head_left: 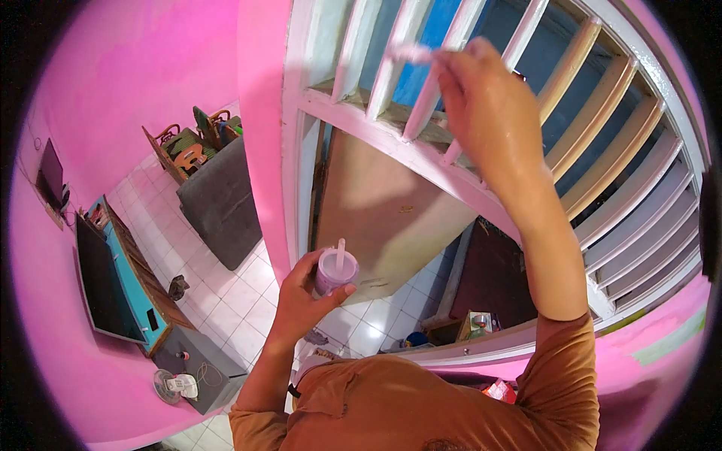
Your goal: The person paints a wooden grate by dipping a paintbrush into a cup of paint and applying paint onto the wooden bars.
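Where the pink wall (113, 98) curves down at far left, we see a black screen (104, 278) in front of a teal-and-wood cabinet (128, 263), with a grey unit (188, 368) just beyond the cabinet's near end. To the right of these, on the white tiled floor (226, 304), stand a guitar (189, 158), propped among wooden-armed chairs, and a dark grey padded seat (220, 203).

Near the middle, our left hand (307, 302) is wrapped round a small lilac cup (329, 287), fingers on its left side and thumb across its right; a pale stick (341, 254) leans in it, rising above the rim. Behind the cup is a beige panel (391, 203), below the lower edge of a slatted frame (398, 154).

Above that edge, our right hand (481, 98) is closed on a slender pale pink tool (411, 52), blurred, whose tip points left across the whitish slats; we cannot tell whether it touches one. Farther right, cream slats (602, 124) run toward the frame's curved outer edge.
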A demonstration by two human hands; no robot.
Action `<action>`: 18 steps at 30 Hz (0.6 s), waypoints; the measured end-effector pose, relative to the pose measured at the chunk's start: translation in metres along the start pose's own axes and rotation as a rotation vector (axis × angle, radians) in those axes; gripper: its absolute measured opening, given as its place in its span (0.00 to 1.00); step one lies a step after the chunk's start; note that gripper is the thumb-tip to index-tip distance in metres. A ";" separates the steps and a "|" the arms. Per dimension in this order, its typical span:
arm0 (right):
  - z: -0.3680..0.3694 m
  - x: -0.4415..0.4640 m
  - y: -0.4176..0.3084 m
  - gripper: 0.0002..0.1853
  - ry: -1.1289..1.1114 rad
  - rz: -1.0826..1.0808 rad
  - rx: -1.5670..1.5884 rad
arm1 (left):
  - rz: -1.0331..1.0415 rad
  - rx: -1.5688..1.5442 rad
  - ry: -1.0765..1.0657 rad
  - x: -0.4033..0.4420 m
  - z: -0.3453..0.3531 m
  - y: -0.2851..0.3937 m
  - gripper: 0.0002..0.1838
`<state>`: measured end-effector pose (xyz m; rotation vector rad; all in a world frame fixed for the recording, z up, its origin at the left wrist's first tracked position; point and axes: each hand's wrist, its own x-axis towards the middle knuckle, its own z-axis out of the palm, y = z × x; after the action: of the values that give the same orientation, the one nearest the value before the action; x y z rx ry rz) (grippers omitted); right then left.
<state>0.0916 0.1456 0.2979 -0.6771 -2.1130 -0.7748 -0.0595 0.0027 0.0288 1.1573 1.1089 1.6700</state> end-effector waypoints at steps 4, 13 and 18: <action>0.012 -0.014 -0.004 0.10 -0.122 -0.019 0.019 | 0.019 0.010 -0.014 -0.001 -0.004 0.000 0.35; 0.012 -0.008 -0.005 0.05 -0.094 -0.068 -0.156 | -0.012 -0.013 -0.026 -0.001 -0.005 0.003 0.33; 0.037 -0.015 -0.011 0.05 -0.227 -0.101 -0.186 | 0.007 -0.027 -0.008 0.000 -0.007 0.001 0.34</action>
<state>0.0748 0.1616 0.2635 -0.7930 -2.3136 -1.0002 -0.0662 0.0008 0.0281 1.1513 1.0752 1.6789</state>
